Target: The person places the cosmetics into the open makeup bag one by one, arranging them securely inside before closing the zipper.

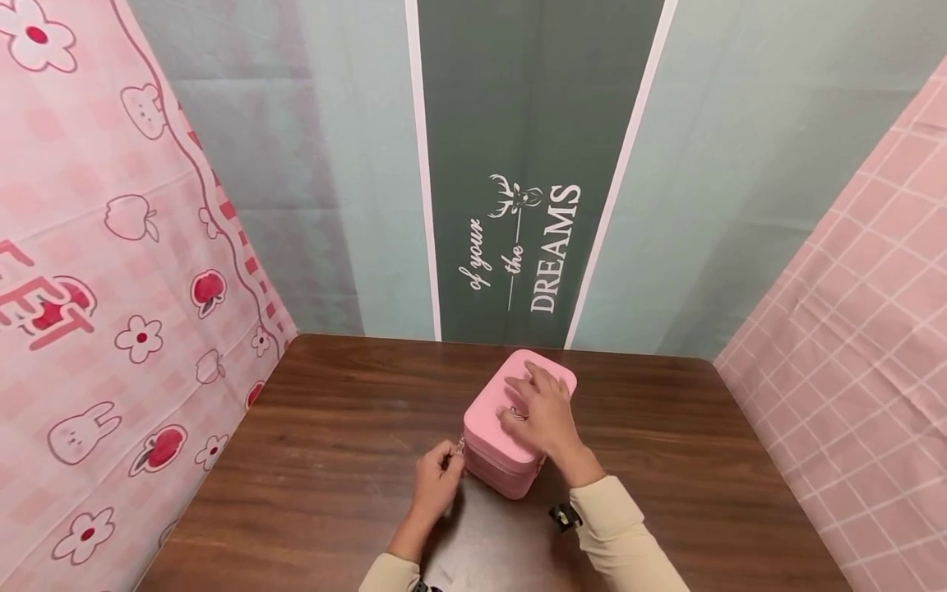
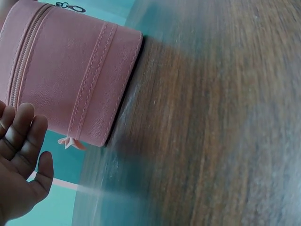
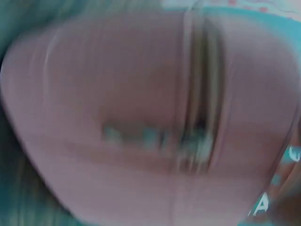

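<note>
A pink zippered case (image 1: 491, 415) with rounded corners stands on the table, turned at an angle. My left hand (image 1: 438, 475) is at its near left corner, thumb and fingertips pinching the zipper pull (image 1: 461, 445). In the left wrist view, the other fingers of the left hand (image 2: 23, 155) lie loosely bent beside the zipper (image 2: 23, 56); the pinch is out of that frame. My right hand (image 1: 543, 411) rests on the lid with fingers spread, a small silvery detail (image 1: 515, 413) near its thumb. The right wrist view is blurred, showing the case's side (image 3: 108, 84) and zipper band (image 3: 204, 80).
The brown wood-grain table (image 1: 333, 411) extends around the case. Behind it hangs a green and grey cloth (image 1: 533, 99) with white lettering. Pink printed cloths close off the left (image 1: 140, 271) and right (image 1: 851, 345) sides. A second pull (image 2: 70, 6) hangs at the case's other end.
</note>
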{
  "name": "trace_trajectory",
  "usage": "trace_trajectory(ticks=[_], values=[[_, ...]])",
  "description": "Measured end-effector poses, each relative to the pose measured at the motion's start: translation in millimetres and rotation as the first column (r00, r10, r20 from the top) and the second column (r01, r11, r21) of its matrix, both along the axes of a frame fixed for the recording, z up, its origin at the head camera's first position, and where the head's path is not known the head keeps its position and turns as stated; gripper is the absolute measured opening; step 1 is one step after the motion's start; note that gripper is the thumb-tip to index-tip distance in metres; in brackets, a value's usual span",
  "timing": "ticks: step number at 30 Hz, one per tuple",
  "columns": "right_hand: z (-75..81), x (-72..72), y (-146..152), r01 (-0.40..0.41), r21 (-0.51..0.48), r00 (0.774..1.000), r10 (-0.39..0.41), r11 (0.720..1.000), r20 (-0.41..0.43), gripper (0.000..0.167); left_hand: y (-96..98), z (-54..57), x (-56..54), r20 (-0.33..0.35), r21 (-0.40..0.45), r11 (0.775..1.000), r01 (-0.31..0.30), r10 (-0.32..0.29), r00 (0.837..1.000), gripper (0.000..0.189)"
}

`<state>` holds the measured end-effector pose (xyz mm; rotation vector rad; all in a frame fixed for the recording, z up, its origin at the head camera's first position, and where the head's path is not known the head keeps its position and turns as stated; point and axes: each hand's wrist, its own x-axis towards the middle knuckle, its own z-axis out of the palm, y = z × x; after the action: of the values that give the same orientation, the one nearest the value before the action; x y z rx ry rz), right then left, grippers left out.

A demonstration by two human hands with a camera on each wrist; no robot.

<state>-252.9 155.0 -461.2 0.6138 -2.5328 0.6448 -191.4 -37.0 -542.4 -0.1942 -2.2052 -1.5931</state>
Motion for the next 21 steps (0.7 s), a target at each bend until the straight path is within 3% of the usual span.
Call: trace_trajectory(ticks=[3,6,11,21], values=[[-2.2,-14.4,12,-0.178,0.029,0.982,0.180,0.984,-0.063,0.049,0.4,0.3,-0.7,-0.012,0.005,1.000,0.004,-0.004,1.000,0.026],[-5.6,-22.5,19,-0.252,0.072,0.966,0.255,0.965,-0.032,0.051,1.1,1.1,-0.4,0.003,0.005,1.000,0.014,-0.014,1.000,0.025],[-11.7,-26.1,23,-0.223,0.122,0.975,0.220,0.967,0.040,0.047,1.6,0.8,-0.8,0.030,-0.002,1.000,0.021,-0.021,0.999,0.024],[-14.5,-25.4,19,-0.151,0.110,0.988,0.147,0.982,0.048,0.047,-1.1,0.5,-2.0,0.015,0.004,1.000,0.008,-0.008,1.000,0.027]])
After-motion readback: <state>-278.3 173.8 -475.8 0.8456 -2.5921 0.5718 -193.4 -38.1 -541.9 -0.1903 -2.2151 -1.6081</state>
